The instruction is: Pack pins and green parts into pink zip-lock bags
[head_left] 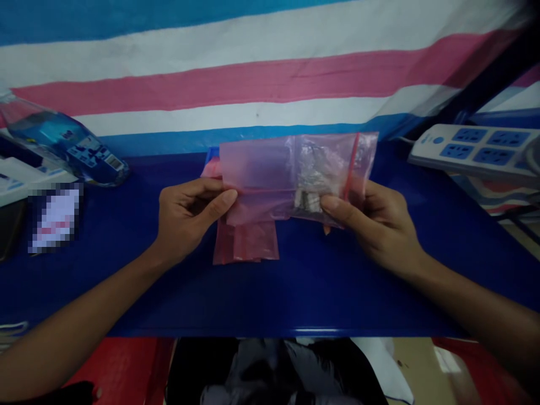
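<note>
A pink see-through zip bag (pixel 261 163) is stretched level above the table between my two hands. My left hand (pixel 189 216) pinches its left end between thumb and fingers. At the other end, my right hand (pixel 379 225) grips the bag near its red zip strip, thumb in front and fingers behind. Inside the right half lie a crinkled clear wrapping and small pale pieces (pixel 310 199), whose kind I cannot make out. Below the held bag, several flat pink zip bags (pixel 255 242) rest on the table, partly covered by it.
The blue table (pixel 295 298) has a striped sheet (pixel 253 84) behind it. A plastic bottle with a blue label (pixel 80 146) leans at the left, near a blurred-out patch (pixel 57 219). A white power strip (pixel 476 146) sits at the right. A blue edge (pixel 212 153) shows behind the bag.
</note>
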The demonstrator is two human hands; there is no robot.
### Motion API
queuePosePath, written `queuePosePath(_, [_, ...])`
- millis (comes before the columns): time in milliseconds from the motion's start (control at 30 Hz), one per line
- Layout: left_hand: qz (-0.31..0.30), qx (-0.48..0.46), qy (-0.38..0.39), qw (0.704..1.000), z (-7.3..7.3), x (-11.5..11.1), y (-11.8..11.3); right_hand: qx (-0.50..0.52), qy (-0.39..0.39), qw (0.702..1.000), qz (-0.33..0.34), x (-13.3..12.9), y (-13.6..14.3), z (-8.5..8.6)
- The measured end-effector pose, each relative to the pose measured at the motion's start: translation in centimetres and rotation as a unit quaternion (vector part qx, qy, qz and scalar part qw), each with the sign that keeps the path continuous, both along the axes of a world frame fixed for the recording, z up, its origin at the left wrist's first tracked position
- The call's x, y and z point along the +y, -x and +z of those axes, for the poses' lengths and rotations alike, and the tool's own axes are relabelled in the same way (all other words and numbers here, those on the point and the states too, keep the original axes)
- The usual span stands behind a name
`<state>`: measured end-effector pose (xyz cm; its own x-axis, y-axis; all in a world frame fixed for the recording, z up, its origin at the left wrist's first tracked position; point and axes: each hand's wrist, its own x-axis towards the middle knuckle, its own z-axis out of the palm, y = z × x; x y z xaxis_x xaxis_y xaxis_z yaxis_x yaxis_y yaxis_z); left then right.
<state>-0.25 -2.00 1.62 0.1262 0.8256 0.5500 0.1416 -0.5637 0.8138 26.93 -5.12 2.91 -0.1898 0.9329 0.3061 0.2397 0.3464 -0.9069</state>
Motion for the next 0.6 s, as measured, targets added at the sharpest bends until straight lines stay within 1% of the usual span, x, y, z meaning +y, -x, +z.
queuePosePath(100, [-0.018, 0.016, 0.024, 0.999, 0.3, -0.2, -0.1, -0.005, -0.011, 1.0, -0.013, 0.1, 0.1, -0.1])
queuePosePath(200, [-0.002, 0.012, 0.052, 0.999, 0.7, -0.4, -0.3, -0.01, -0.016, 0.999, -0.031, 0.2, 0.1, -0.2])
queuePosePath(300, [0.004, 0.007, 0.064, 0.998, 0.9, -0.5, -0.5, -0.018, -0.047, 0.997, -0.057, 0.3, 0.1, -0.3])
queuePosePath(400, [0.004, 0.018, 0.046, 0.999, 1.1, -0.5, -0.5, -0.07, -0.108, 0.987, -0.092, 0.4, 0.0, -0.3])
queuePosePath(500, [0.041, 0.053, -0.024, 0.997, 1.5, -0.8, -0.5, -0.156, -0.2, 0.959, -0.125, 0.3, -0.2, -0.1])
queuePosePath(567, [0.06, 0.071, -0.067, 0.993, 1.7, -1.1, -0.4, -0.197, -0.262, 0.938, -0.113, 0.1, -0.4, 0.2])
queuePosePath(600, [0.049, 0.054, -0.043, 0.996, 1.7, -1.2, -0.2, -0.211, -0.283, 0.93, -0.102, -0.1, -0.5, 0.4])
